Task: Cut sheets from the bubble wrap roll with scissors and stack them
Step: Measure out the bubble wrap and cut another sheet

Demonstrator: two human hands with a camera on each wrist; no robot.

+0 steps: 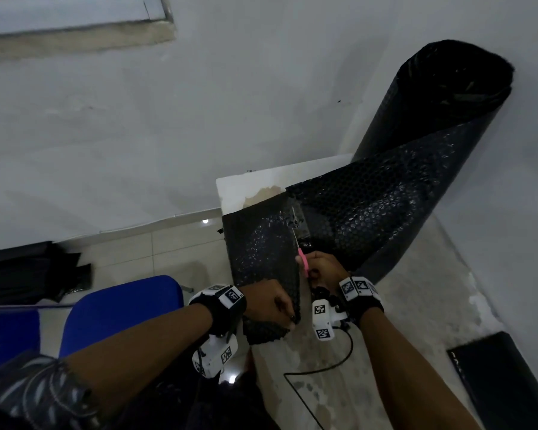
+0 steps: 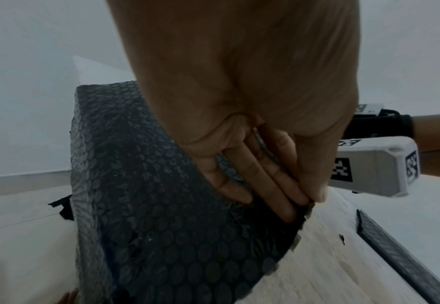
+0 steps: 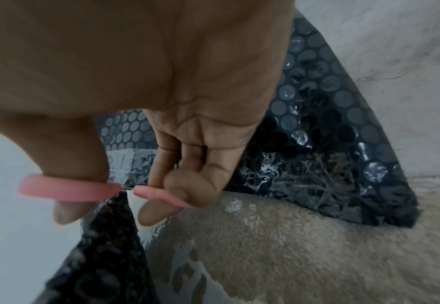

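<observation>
A black bubble wrap roll [image 1: 432,97] leans in the corner, its loose end unrolled across a worn white table [image 1: 249,187]. The part left of the cut is a sheet [image 1: 261,243] hanging over the table's left edge. My left hand [image 1: 272,305] pinches its near corner; in the left wrist view the fingers [image 2: 265,181] curl over the sheet [image 2: 161,205]. My right hand [image 1: 319,268] holds pink-handled scissors [image 1: 303,262], blades pointing away into the wrap. In the right wrist view thumb and fingers sit in the pink handle loops [image 3: 70,188], with wrap [image 3: 317,123] beyond.
A blue chair [image 1: 118,311] stands left of the table. Dark sheets [image 1: 28,274] lie on the tiled floor by the wall. A black flat piece [image 1: 510,380] rests at the table's right edge. A black cable [image 1: 323,364] runs over the near tabletop. White walls enclose the corner.
</observation>
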